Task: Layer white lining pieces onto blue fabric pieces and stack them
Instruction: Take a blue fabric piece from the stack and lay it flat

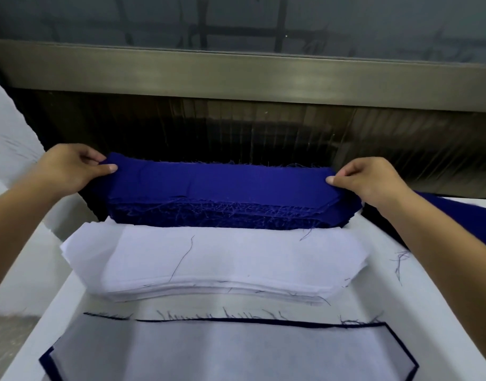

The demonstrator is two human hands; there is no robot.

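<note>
A thick stack of blue fabric pieces [222,213] lies at the far edge of the white table, its frayed edges facing me. The top blue piece [219,180] is pinched at both ends. My left hand [74,166] pinches its left end between thumb and fingers. My right hand [373,180] pinches its right end the same way. In front of it sits a stack of white lining pieces [214,262]. Nearest me lies a layered piece [142,353], white lining over blue fabric, with a thin blue border showing.
The white table [401,312] carries loose blue threads [400,259] at the right. More blue fabric [462,210] lies beyond my right arm. White cloth [8,138] hangs at the left. A dark wall and a metal ledge [236,75] rise behind the table.
</note>
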